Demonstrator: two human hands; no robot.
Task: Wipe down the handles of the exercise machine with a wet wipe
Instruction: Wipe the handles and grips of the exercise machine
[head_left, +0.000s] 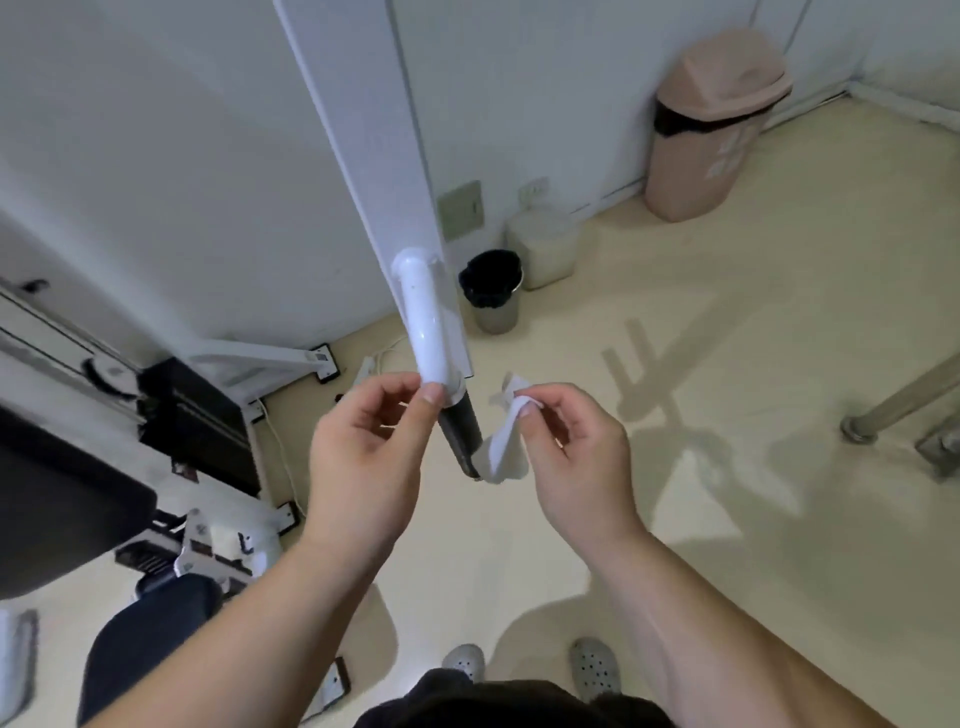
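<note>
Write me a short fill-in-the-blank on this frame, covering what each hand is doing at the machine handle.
1. The right hand pinches a white ____.
2. That item hangs against the ____ grip at the handle's lower end.
3. The left hand has its thumb on the ____ tube just above the grip.

Missing words: wet wipe; black; white.

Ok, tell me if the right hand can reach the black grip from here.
Probably yes: the right hand pinches the wipe right beside the black grip, with nothing between them.
</note>
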